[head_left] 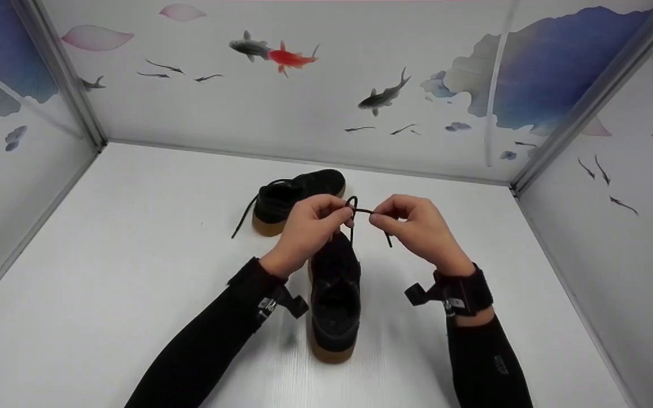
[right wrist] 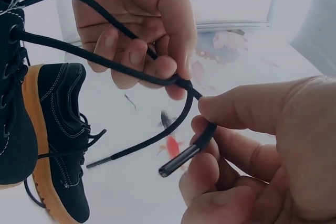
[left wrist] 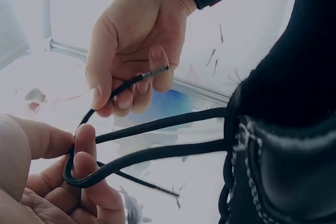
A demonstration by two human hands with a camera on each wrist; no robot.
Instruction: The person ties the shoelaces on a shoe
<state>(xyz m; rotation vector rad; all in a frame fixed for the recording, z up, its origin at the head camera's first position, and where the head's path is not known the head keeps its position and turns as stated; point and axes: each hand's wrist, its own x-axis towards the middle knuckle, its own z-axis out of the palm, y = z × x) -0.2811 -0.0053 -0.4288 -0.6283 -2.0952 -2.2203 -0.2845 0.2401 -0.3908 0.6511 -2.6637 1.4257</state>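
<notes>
A black shoe [head_left: 335,317] with a tan sole stands on the white surface, its heel toward me. Above its front, my left hand [head_left: 315,224] pinches a black shoelace [left wrist: 152,153] where its strands cross; a loop stands up over the fingertips. My right hand [head_left: 414,226] pinches the lace close to one end, and the tipped end [right wrist: 181,160] sticks out past the fingers. A short stretch of lace runs taut between both hands. In the right wrist view the other lace end [right wrist: 100,162] hangs loose under the left fingers.
A second black shoe [head_left: 275,204] lies behind the left hand, its toe pointing away to the right and a loose lace [head_left: 242,218] trailing off its left side. White panels [head_left: 304,113] printed with fish and petals enclose the white surface [head_left: 134,255] at the back and sides.
</notes>
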